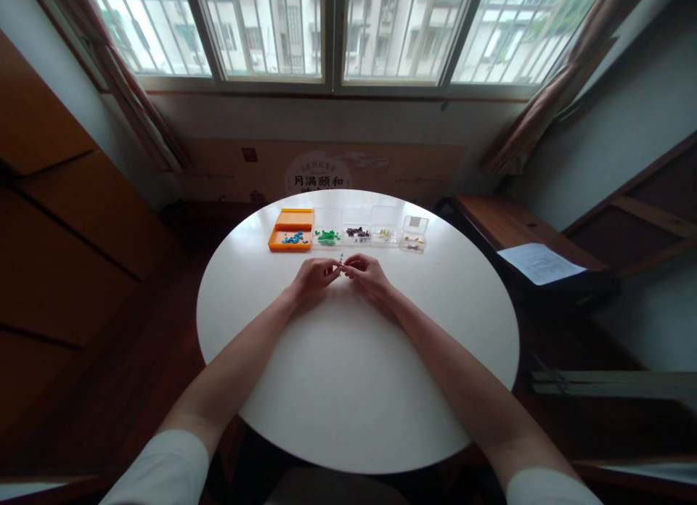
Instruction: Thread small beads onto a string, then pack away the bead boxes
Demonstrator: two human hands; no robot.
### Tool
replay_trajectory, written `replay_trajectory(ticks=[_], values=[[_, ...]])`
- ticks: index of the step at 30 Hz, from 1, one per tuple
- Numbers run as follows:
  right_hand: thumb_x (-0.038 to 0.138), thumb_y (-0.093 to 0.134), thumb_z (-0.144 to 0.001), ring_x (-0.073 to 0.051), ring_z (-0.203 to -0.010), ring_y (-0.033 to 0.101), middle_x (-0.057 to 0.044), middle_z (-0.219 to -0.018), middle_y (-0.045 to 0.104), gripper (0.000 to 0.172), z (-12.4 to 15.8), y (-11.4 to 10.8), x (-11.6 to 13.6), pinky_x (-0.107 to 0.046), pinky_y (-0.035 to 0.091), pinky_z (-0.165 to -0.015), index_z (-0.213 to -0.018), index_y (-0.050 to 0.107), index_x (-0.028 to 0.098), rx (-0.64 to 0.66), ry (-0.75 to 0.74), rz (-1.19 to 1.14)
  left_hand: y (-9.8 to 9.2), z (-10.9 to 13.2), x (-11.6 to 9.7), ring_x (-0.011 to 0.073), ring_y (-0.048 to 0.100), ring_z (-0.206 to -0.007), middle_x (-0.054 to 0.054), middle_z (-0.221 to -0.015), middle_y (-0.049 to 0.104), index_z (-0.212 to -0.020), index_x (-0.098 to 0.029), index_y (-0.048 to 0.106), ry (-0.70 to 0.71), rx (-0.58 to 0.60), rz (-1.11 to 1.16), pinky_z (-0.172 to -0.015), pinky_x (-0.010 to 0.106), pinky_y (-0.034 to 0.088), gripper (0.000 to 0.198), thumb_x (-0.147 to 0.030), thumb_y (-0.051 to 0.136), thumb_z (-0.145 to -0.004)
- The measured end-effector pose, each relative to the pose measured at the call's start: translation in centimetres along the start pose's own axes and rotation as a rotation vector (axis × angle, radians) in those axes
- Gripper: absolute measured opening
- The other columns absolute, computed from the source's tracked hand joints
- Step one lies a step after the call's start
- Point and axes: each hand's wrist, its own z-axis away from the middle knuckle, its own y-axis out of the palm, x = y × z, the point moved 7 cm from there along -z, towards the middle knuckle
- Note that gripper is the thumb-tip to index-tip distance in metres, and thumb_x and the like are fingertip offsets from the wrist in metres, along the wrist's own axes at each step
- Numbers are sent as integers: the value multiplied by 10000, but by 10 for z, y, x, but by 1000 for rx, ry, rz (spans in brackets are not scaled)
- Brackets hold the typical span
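Observation:
My left hand (316,274) and my right hand (368,273) meet above the white table with fingertips pinched together. Between them is a tiny assembly of green pieces (341,257), partly hidden by the fingers and too small to make out in detail. Just beyond the hands stands an open orange box (290,247) with blue pieces (295,238) in it. To its right are open clear boxes holding green pieces (327,236), dark pieces (358,232) and cream pieces (384,233). A separate clear box (413,244) at the row's right end contains small pale pieces.
The round white table (353,389) has a curved edge all around. At the right, a paper sheet (541,263) lies on a low wooden bench (523,218). A printed cardboard panel (414,164) leans below the barred window, and a wooden cabinet (59,251) stands left.

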Motion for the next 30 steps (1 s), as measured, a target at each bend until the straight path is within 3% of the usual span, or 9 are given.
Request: replay_trajectory(ticks=[30], values=[[264,671,-599,-125,-594,555,-1,-624,614,167,1,2,4,-264,445,-577,-702,595,156,21,-4,55,1,0,1,66,480,-509,-4,-595,617,-910,-189,715,0,0,-3,-553,179,360,198,-273,563,-814]])
